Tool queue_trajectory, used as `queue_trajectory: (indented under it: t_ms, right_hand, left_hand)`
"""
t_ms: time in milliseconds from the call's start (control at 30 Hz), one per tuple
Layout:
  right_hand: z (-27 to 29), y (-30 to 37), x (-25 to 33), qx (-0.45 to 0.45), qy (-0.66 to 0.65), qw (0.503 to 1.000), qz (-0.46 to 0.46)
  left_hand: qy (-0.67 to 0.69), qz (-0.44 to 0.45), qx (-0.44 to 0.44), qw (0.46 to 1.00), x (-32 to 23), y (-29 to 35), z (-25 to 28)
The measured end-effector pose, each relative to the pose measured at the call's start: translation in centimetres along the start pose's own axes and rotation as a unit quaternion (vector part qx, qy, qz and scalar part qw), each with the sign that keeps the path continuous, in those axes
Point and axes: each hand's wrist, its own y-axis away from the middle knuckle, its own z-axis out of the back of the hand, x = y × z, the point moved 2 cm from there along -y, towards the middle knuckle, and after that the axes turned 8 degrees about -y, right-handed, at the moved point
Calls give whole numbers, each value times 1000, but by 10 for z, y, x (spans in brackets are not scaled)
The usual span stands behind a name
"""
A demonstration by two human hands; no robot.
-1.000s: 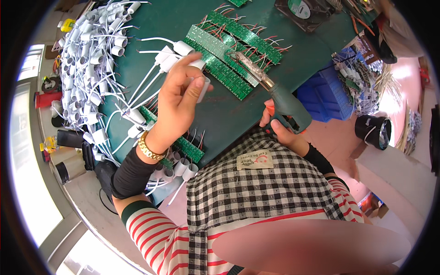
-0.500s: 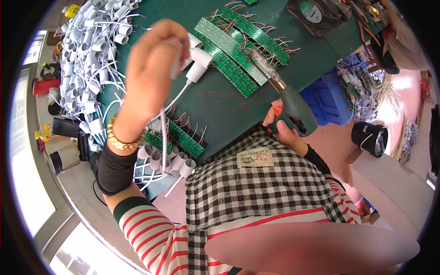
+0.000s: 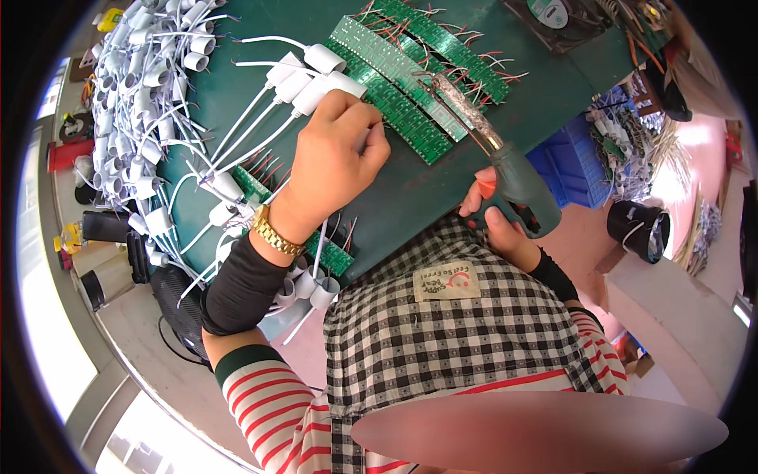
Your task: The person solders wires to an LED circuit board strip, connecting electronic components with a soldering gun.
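My left hand (image 3: 338,158) is closed, fingers pinched around a white plastic cap that is mostly hidden; a white cable runs out below my wrist. It hovers at the near end of a row of white cabled caps (image 3: 309,96) on the green table (image 3: 410,186). Beside that row lie long green circuit boards (image 3: 399,103) with short red and white wires. My right hand (image 3: 496,212) grips a dark green pistol-shaped soldering gun (image 3: 519,182) with an orange trigger; its blackened tip rests over or near the boards. A smaller green board (image 3: 335,257) lies partly under my left forearm.
A large heap of white cabled caps (image 3: 134,103) covers the left side. More caps (image 3: 324,292) sit at the near edge. A black fan (image 3: 545,20) stands far right. Past the right edge are a blue crate (image 3: 572,162), a black bucket (image 3: 638,233) and another person's arm (image 3: 707,79).
My left hand has come down and to the right, bringing the white cap toward the row beside the boards. My right hand and the soldering gun have shifted slightly right.
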Motion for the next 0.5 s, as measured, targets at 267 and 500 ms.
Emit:
queue_trajectory:
  t_ms: [267, 500]
  right_hand:
    - [-1, 0, 0, -2, -7, 1000, 4]
    - [-2, -2, 0, 12, 7, 1000, 5]
  left_hand:
    - [-5, 8, -31, 999, 5, -1, -3]
    - [-5, 2, -5, 1000, 8, 3, -5]
